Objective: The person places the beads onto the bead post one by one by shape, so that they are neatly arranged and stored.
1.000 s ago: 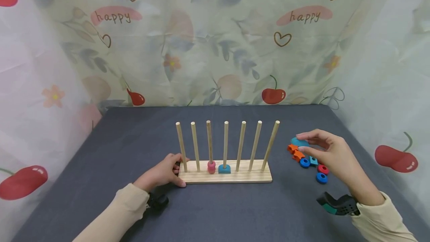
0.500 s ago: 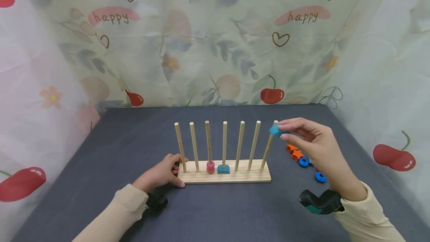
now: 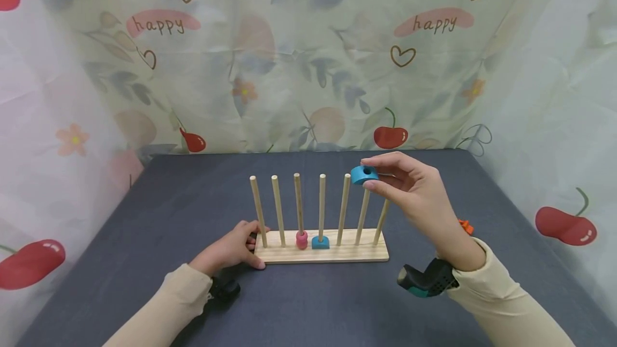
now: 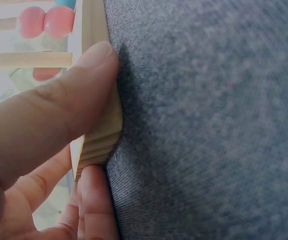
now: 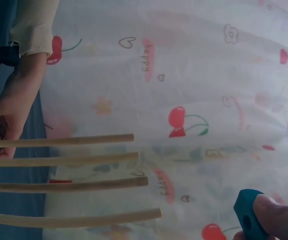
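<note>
A wooden peg board (image 3: 337, 255) with several upright pegs stands mid-table. My left hand (image 3: 231, 246) grips its left end; the left wrist view has the thumb (image 4: 59, 107) over the front edge and fingers at the end face. Between thumb and fingers my right hand (image 3: 412, 186) pinches a blue half-round block (image 3: 358, 175) with a hole through it. This block is raised to the height of the peg tops, right of the fifth peg from the left and off any peg. A pink double-ball bead (image 3: 301, 240) sits on the third peg, another blue half-round block (image 3: 320, 243) on the fourth.
An orange star-shaped piece (image 3: 466, 226) shows beyond my right wrist; that forearm hides the other loose pieces. The dark grey tabletop (image 3: 308, 304) ends at a patterned curtain (image 3: 308, 84). A black device (image 3: 429, 278) is worn on my right wrist.
My right hand has lifted the blue half-round block from the loose pieces and carried it left over the peg board's right side. My left hand stays on the board's end.
</note>
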`<state>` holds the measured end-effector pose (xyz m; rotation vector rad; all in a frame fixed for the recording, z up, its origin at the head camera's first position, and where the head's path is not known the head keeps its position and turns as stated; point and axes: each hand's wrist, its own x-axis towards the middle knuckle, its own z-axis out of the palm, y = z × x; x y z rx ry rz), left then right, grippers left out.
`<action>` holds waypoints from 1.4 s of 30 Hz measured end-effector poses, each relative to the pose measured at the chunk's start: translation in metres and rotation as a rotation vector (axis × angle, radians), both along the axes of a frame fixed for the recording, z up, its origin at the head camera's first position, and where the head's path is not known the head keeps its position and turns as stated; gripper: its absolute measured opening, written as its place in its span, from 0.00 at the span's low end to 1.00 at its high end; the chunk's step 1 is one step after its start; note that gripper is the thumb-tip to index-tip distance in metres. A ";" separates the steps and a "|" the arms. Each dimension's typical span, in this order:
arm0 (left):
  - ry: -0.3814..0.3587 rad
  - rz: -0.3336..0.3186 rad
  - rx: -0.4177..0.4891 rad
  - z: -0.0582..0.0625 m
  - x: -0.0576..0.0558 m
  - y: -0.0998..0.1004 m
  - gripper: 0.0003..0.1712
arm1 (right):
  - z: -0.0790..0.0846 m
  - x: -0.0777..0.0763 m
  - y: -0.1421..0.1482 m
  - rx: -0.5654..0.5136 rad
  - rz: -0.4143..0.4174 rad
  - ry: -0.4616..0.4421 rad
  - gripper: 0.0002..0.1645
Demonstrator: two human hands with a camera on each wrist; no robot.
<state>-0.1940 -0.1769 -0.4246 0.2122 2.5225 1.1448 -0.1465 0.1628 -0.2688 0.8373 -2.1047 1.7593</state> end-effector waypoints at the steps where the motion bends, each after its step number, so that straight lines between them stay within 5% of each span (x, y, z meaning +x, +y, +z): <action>1: 0.001 -0.001 0.001 0.000 0.000 0.000 0.42 | 0.000 -0.001 -0.003 -0.002 0.000 -0.003 0.19; 9: -0.002 -0.008 0.006 0.001 0.000 -0.001 0.42 | -0.006 -0.011 -0.027 0.039 -0.016 -0.003 0.23; 22: -0.002 -0.023 0.007 0.003 0.001 0.000 0.43 | -0.027 -0.025 -0.051 0.116 -0.143 0.228 0.22; 42: -0.008 -0.009 0.003 0.002 0.000 -0.001 0.43 | -0.049 -0.033 -0.062 0.093 -0.140 0.019 0.22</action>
